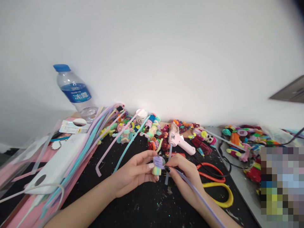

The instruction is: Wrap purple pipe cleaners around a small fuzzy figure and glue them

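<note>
My left hand (135, 171) pinches a small fuzzy piece (157, 166) made of pipe cleaners, purple on top and pale yellow-green below, over a black work mat (142, 202). My right hand (185, 175) is closed on a long purple pipe cleaner (201, 199) whose end is wrapped round the top of that piece; the rest trails back along my right forearm. Both hands meet at the piece, fingertips nearly touching. A clear glue stick (167, 164) pokes down just behind my fingers.
A pink glue gun (180, 141) lies just beyond my hands. Red and yellow scissors handles (213, 180) sit to the right. Long pastel pipe cleaners (99, 139), a white box (59, 164) and a water bottle (74, 91) stand left. Colourful finished pieces (152, 126) line the wall.
</note>
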`<state>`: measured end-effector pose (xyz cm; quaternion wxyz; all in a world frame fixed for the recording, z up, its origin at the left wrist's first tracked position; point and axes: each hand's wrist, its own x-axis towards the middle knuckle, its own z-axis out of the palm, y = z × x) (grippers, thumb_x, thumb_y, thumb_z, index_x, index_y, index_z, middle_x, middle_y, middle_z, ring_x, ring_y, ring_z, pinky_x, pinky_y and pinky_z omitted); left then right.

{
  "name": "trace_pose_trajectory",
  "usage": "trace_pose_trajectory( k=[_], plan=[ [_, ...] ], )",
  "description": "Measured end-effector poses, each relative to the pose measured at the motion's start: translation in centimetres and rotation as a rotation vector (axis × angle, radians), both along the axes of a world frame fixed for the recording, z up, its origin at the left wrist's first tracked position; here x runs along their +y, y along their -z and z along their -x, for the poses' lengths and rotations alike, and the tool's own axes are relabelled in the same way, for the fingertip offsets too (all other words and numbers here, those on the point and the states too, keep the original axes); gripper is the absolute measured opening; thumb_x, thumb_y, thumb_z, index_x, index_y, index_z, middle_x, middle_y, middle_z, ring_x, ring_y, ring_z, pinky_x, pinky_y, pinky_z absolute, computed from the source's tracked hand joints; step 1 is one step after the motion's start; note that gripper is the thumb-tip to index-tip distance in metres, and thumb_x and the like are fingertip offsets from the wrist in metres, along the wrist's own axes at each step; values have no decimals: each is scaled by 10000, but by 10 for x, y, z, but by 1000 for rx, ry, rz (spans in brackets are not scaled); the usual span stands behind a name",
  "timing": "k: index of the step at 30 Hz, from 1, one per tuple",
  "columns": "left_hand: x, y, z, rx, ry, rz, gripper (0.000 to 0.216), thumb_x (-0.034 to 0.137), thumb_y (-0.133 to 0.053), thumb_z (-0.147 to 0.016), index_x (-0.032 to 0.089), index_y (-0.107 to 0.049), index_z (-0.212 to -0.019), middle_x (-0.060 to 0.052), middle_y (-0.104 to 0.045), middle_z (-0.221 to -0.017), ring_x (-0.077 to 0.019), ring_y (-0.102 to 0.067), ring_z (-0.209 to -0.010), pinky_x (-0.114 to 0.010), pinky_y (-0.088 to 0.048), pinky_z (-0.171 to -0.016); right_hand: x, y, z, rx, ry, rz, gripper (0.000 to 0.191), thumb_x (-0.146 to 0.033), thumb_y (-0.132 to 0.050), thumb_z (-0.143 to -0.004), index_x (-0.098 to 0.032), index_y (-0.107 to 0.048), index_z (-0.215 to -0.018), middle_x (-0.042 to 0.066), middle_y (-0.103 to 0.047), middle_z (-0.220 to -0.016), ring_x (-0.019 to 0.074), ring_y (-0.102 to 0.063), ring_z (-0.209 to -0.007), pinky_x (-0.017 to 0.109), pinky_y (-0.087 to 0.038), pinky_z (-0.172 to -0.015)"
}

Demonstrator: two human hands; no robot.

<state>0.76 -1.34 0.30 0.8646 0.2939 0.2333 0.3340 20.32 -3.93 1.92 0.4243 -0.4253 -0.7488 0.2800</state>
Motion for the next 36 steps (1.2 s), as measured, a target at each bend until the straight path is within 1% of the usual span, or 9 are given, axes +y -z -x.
trace_pose_trajectory(
  k=[8,12,14,16,18,20,25,31,36],
  plan=[
    [-1,-2,0,-17,33,17,269,143,-617,-815,232,-603,-1069,-27,-580,-971,-124,-609,-755,-290,-459,-736,0,2,2,11,48,56,168,-167,-527,-861,-179,-564,-697,-1,-546,-652,129,-498,-593,230,-370,-560],
    [-1,-3,0,-42,49,37,270,185,-640,-799,202,-593,-1064,-29,-571,-919,-126,-594,-746,-292,-450,-734,-1,3,4,-7,69,48,187,-168,-512,-865,-178,-555,-683,1,-540,-645,129,-492,-584,229,-366,-549],
    [-2,-4,-2,-35,34,14,309,191,-678,-766,197,-580,-1059,-25,-555,-931,-115,-571,-741,-272,-441,-707,-1,3,5,-19,76,44,191,-168,-509,-866,-177,-553,-680,4,-541,-646,129,-492,-583,230,-368,-548],
    [-3,-6,-4,-2,6,-31,378,153,-727,-710,211,-558,-1043,-8,-541,-942,-92,-541,-712,-239,-421,-657,-1,3,6,-34,77,40,192,-170,-511,-865,-176,-552,-677,5,-542,-644,130,-491,-580,232,-369,-545],
    [-4,-8,-7,41,-12,-60,410,105,-741,-681,226,-529,-1010,14,-538,-901,-80,-522,-681,-226,-398,-627,-2,3,6,-48,78,40,192,-174,-513,-865,-176,-552,-677,5,-543,-643,131,-493,-580,234,-371,-546],
    [-4,-11,-8,77,-20,-78,383,93,-718,-702,232,-502,-985,25,-541,-867,-81,-523,-676,-230,-388,-637,-3,4,6,-55,83,40,190,-179,-508,-867,-177,-556,-684,6,-545,-646,132,-495,-580,236,-375,-547],
    [-4,-14,-8,109,-11,-100,308,123,-652,-774,240,-475,-997,21,-550,-871,-95,-527,-725,-259,-384,-721,-3,4,6,-70,111,26,198,-183,-495,-867,-184,-553,-678,3,-540,-636,133,-492,-568,239,-378,-537],
    [-4,-9,-7,115,-11,-94,287,155,-634,-799,246,-488,-1028,21,-551,-849,-92,-527,-722,-257,-383,-739,-2,5,6,-82,129,28,193,-180,-496,-864,-185,-546,-678,4,-541,-641,135,-499,-572,239,-383,-542],
    [-4,-6,-7,104,-20,-86,273,149,-617,-813,235,-500,-1043,19,-560,-812,-97,-542,-717,-262,-400,-736,-3,6,5,-91,138,35,188,-179,-496,-861,-179,-547,-681,7,-539,-638,134,-495,-566,238,-379,-538]
  ],
)
